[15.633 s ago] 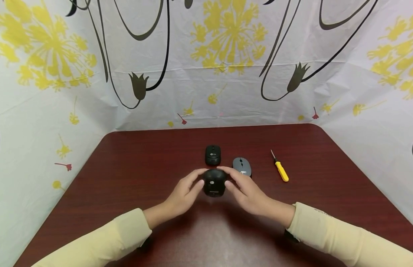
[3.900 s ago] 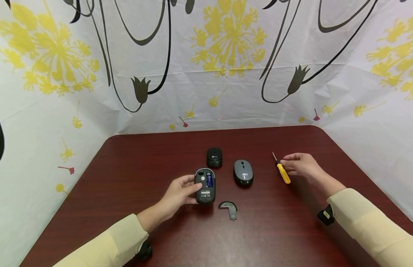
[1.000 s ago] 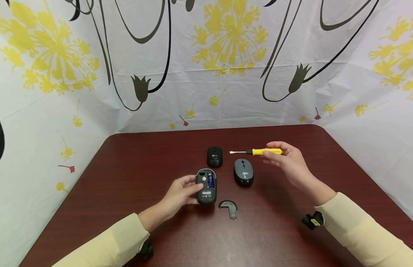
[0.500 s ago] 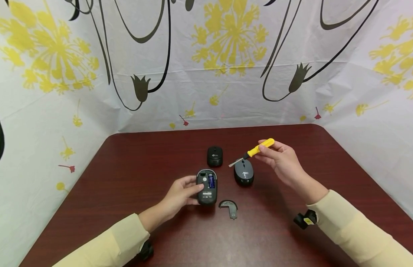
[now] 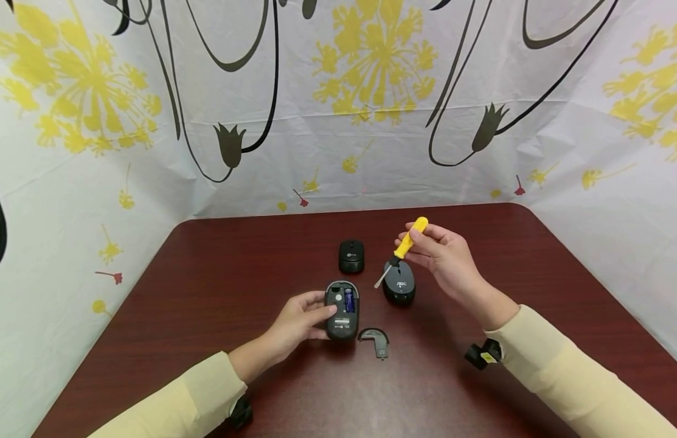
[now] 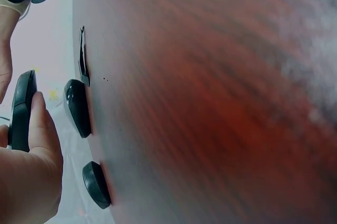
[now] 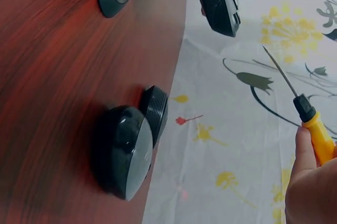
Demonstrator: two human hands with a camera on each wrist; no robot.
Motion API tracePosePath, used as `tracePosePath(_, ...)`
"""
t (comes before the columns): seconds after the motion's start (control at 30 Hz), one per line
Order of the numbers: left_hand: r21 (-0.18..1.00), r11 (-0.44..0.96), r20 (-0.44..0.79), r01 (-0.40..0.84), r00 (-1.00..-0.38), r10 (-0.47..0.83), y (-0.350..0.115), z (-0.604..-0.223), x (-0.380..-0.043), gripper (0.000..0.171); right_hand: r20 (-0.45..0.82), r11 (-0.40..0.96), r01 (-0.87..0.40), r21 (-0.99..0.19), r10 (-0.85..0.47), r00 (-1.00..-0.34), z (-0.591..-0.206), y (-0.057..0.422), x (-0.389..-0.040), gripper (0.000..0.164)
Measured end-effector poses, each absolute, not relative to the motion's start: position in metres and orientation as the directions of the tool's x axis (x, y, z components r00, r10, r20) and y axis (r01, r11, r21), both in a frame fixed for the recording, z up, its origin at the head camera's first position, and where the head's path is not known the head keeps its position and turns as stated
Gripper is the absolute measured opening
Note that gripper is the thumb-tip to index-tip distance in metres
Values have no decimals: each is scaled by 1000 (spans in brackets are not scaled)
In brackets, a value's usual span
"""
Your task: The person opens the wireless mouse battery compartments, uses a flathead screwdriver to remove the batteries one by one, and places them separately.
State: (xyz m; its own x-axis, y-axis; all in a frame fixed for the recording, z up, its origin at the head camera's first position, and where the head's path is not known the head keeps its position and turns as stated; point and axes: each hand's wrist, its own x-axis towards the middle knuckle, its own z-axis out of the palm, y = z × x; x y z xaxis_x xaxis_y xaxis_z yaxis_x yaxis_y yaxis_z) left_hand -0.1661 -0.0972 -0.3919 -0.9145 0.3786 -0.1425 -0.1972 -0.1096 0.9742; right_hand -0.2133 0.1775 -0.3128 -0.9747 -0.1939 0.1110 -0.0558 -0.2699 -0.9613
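Note:
My left hand (image 5: 303,319) grips a black computer mouse (image 5: 341,325), its underside facing up and a blue battery (image 5: 349,301) showing in the uncovered compartment. In the left wrist view the mouse (image 6: 22,111) is raised off the table between thumb and fingers. My right hand (image 5: 444,255) pinches a screwdriver (image 5: 406,243) by its yellow handle, the flat metal tip slanting down and left. That tip is apart from the held mouse, over the left edge of a grey mouse. In the right wrist view the screwdriver (image 7: 308,113) points toward the held mouse (image 7: 215,4).
The grey mouse (image 5: 399,286) rests on the dark red table (image 5: 234,261) below my right hand. Behind stands a small black mouse (image 5: 351,255). A detached battery cover (image 5: 378,342) lies just right of the held mouse. Patterned white sheeting (image 5: 327,152) surrounds the table.
Earlier the right hand picked the screwdriver up off the table; it has since moved left and tilted the tip downward. The left hand has shifted the held mouse slightly right and nearer.

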Motion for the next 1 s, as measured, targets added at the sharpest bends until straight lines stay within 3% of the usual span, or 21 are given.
tracePosePath(0.4,976,-114,-127,-186,-908,398,-95,-392,-165,47,227,-231,-181,-956,-191,-955,-311,152,-209,35)
tracePosePath(0.63,974,-109,-136,-196,-902,410,-94,-392,-165,47,316,-142,-290,-946,-220,-923,-315,142,-206,31)
tracePosePath(1.0,972,-113,-145,-207,-901,408,-93,-390,-164,47,357,-91,-345,-934,-256,-898,-308,133,-193,26)
